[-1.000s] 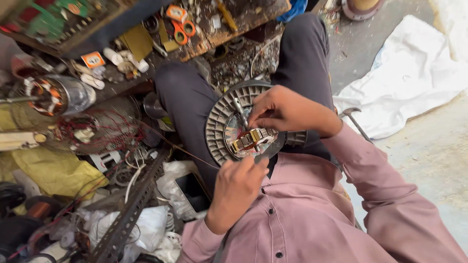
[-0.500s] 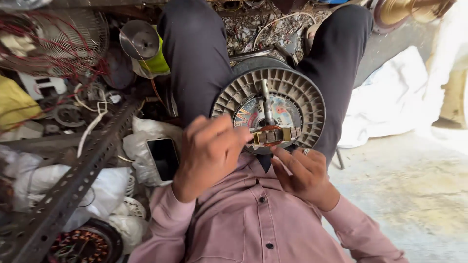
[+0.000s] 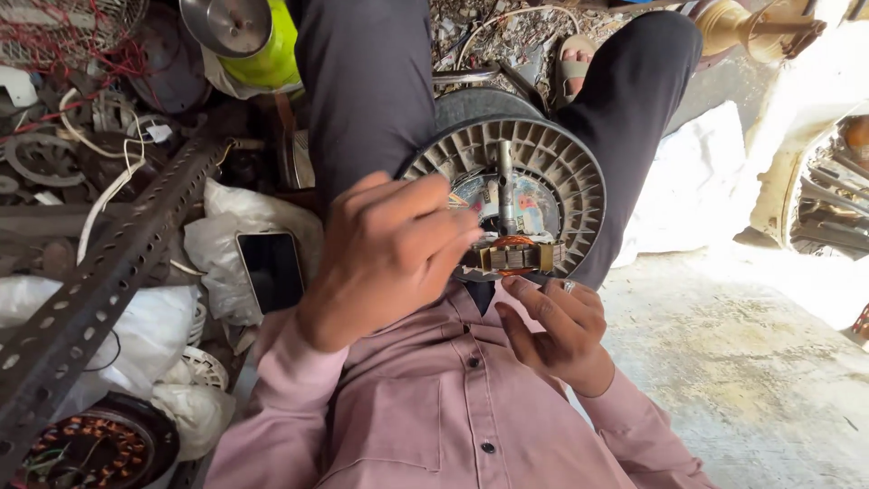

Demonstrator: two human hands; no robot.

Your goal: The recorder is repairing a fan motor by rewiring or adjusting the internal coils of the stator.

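Head camera is looking down on a person sitting on a rough, pale concrete floor in a cluttered repair corner, with sunlight washing out the right side. A round, grey, ribbed motor housing is resting in the lap between the dark trouser legs, its radial fins circling a steel shaft that is pointing away from the body. At the near edge of the housing a small laminated stator core with copper winding is sitting across the shaft.

The left hand is curling over the left end of that core, fingers bent and pinching it. The right hand is lying just below the core, palm up, fingers loosely bent and touching its underside, not closed around anything. A pink buttoned shirt is filling the bottom of the view.

To the left, a perforated steel angle bar is slanting across white plastic bags, and a dark smartphone is lying face up beside the thigh. A wound copper stator is showing at the lower left corner. A shiny metal cup with a lime-green body is lying at the top, near tangled red wire and white cable. A sandalled foot is showing beyond the housing.
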